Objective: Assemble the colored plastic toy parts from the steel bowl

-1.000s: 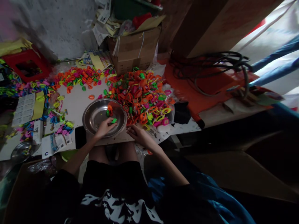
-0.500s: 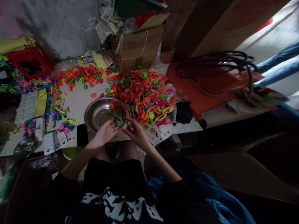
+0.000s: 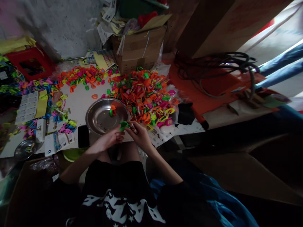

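Observation:
My left hand (image 3: pixel 113 137) pinches a green plastic toy watch (image 3: pixel 124 126) at the near right rim of a steel bowl (image 3: pixel 93 121). Close against it, my right hand (image 3: pixel 140 135) is closed on a small brown-and-white patterned piece (image 3: pixel 133 127), its kind too small to tell. The right fingertips meet the green watch's edge. Inside the bowl lie an orange toy watch (image 3: pixel 113 109) and a small green piece (image 3: pixel 111 113). A heap of orange, pink, green and yellow toy watches (image 3: pixel 144 94) rises just right of the bowl.
Loose orange and green pieces (image 3: pixel 82 75) spread behind the bowl. A black phone (image 3: pixel 83 136), a white power strip (image 3: pixel 40 130) and a small metal dish (image 3: pixel 25 149) lie to the left. A cardboard box (image 3: pixel 142 47) stands at the back; black cable (image 3: pixel 217 64) coils on the right.
The green toy watch has moved right and slightly nearer me, from above the bowl to its rim. My hands have come together, the left fingers curling in.

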A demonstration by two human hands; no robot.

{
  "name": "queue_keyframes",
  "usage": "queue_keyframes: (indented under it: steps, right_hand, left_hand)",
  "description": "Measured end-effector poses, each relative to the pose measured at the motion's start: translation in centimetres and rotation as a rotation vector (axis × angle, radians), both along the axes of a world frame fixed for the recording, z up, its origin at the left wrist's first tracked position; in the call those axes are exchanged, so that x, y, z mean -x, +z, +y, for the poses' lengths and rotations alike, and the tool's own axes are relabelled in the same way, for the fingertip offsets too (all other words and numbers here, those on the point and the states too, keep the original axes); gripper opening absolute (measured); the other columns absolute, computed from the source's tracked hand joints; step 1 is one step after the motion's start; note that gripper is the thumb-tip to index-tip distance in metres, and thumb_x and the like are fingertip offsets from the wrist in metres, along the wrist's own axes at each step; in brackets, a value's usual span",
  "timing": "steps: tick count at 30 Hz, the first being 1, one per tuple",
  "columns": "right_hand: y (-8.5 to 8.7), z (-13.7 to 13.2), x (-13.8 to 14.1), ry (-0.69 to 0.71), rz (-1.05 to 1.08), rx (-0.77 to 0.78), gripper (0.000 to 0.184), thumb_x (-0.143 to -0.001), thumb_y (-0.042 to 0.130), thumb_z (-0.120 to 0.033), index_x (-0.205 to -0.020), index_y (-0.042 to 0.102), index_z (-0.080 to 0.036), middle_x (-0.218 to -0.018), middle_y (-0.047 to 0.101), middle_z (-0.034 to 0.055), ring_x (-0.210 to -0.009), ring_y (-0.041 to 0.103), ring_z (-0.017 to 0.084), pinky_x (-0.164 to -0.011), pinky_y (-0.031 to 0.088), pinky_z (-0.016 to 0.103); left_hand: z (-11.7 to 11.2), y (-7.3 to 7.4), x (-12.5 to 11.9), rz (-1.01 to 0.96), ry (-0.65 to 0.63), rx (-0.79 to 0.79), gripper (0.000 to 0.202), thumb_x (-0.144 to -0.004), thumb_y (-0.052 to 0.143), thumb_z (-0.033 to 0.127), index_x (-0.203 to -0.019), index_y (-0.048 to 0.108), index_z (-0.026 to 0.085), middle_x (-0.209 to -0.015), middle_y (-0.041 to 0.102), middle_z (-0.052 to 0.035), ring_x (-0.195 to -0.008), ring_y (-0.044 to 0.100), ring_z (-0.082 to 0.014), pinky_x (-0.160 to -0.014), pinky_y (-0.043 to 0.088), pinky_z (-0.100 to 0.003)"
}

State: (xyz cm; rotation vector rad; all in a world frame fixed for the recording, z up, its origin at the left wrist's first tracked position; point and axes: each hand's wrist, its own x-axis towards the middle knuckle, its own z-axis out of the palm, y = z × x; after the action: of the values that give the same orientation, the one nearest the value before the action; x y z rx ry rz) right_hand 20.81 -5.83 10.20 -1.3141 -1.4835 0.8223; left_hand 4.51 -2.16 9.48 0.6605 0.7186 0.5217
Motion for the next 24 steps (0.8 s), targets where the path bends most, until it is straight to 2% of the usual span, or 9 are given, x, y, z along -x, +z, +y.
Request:
queue_keyframes:
  steps: [2, 5, 7, 9, 13, 16, 18, 21, 24]
  right_hand:
    - [-0.1, 0.0, 0.2, -0.075, 0.011, 0.002, 0.033, -0.083, 0.056, -0.041, -0.100, 0.061, -0.014, -0.086, 0.066, 0.0049, -0.078, 0.061, 0.016, -0.071, 0.047, 0.025]
    - [0.0, 0.1, 0.8, -0.155, 0.046, 0.004, 0.030, -0.083, 0.056, -0.043, -0.093, 0.059, -0.015, -0.079, 0.064, 0.0030, -0.073, 0.057, 0.015, -0.067, 0.045, 0.024]
    - [0.2, 0.1, 1.3, -0.181, 0.076, 0.001, 0.030, -0.082, 0.056, -0.043, -0.091, 0.057, -0.015, -0.078, 0.062, 0.0022, -0.071, 0.056, 0.014, -0.065, 0.044, 0.023]
    - [0.3, 0.0, 1.8, -0.169, 0.096, 0.006, 0.030, -0.081, 0.056, -0.045, -0.088, 0.055, -0.016, -0.076, 0.061, 0.0017, -0.070, 0.055, 0.014, -0.065, 0.043, 0.023]
    - [0.4, -0.5, 2.1, -0.071, 0.088, 0.056, 0.033, -0.082, 0.054, -0.049, -0.084, 0.054, -0.016, -0.073, 0.058, 0.0011, -0.068, 0.052, 0.013, -0.063, 0.042, 0.022]
    - [0.6, -0.8, 1.8, -0.029, 0.053, 0.066, 0.035, -0.084, 0.052, -0.049, -0.088, 0.056, -0.014, -0.073, 0.058, 0.0016, -0.068, 0.052, 0.013, -0.063, 0.042, 0.022]
    - [1.0, -1.0, 1.5, 0.008, 0.020, 0.066, 0.037, -0.087, 0.050, -0.046, -0.099, 0.058, -0.012, -0.078, 0.060, 0.0032, -0.068, 0.053, 0.013, -0.064, 0.043, 0.023]
    - [1.9, -1.2, 1.0, 0.059, -0.048, 0.059, 0.042, -0.090, 0.046, -0.041, -0.117, 0.057, -0.011, -0.089, 0.064, 0.0065, -0.073, 0.057, 0.014, -0.067, 0.045, 0.024]
    - [2.6, -1.5, 0.7, 0.094, -0.144, 0.035, 0.040, -0.092, 0.045, -0.036, -0.124, 0.054, -0.013, -0.095, 0.065, 0.0077, -0.080, 0.061, 0.015, -0.071, 0.046, 0.025]
  left_hand:
    - [-0.5, 0.4, 0.3, 0.241, 0.116, -0.350, 0.037, -0.082, 0.062, 0.046, -0.101, 0.056, 0.015, -0.088, 0.057, -0.0039, -0.071, 0.054, -0.0108, -0.067, 0.044, -0.025]
    - [-1.1, 0.7, 0.4, 0.638, 0.400, -1.111, 0.041, -0.079, 0.068, 0.039, -0.111, 0.053, 0.019, -0.106, 0.057, -0.0069, -0.096, 0.055, -0.0176, -0.084, 0.044, -0.033]
    - [-1.1, 0.7, 0.4, 0.742, 0.395, -1.484, 0.037, -0.082, 0.066, 0.034, -0.113, 0.052, 0.020, -0.112, 0.056, -0.0083, -0.107, 0.051, -0.0198, -0.092, 0.042, -0.036]
    - [-0.9, 0.7, 0.4, 0.784, 0.336, -1.687, 0.032, -0.086, 0.061, 0.031, -0.115, 0.052, 0.019, -0.112, 0.058, -0.0085, -0.109, 0.051, -0.0200, -0.093, 0.041, -0.036]
    - [0.0, 1.1, 1.1, 0.879, 0.269, -1.822, 0.021, -0.088, 0.059, 0.030, -0.106, 0.055, 0.019, -0.099, 0.063, -0.0056, -0.100, 0.054, -0.0204, -0.089, 0.040, -0.036]
    - [0.6, 1.5, 1.6, 0.849, 0.185, -1.868, 0.013, -0.088, 0.059, 0.031, -0.094, 0.058, 0.019, -0.088, 0.063, -0.0032, -0.092, 0.056, -0.0193, -0.085, 0.039, -0.035]
    - [0.8, 1.8, 1.9, 0.835, 0.172, -1.822, 0.012, -0.087, 0.059, 0.030, -0.094, 0.060, 0.020, -0.083, 0.063, -0.0023, -0.089, 0.056, -0.0191, -0.083, 0.038, -0.034]
    - [1.0, 1.9, 2.2, 0.847, 0.128, -1.664, 0.015, -0.085, 0.062, 0.033, -0.094, 0.062, 0.021, -0.082, 0.064, -0.0025, -0.088, 0.055, -0.0200, -0.085, 0.037, -0.034]
    - [1.1, 2.0, 2.6, 0.848, 0.085, -1.533, 0.020, -0.081, 0.065, 0.039, -0.091, 0.063, 0.022, -0.084, 0.064, -0.0039, -0.090, 0.054, -0.0225, -0.090, 0.034, -0.037]
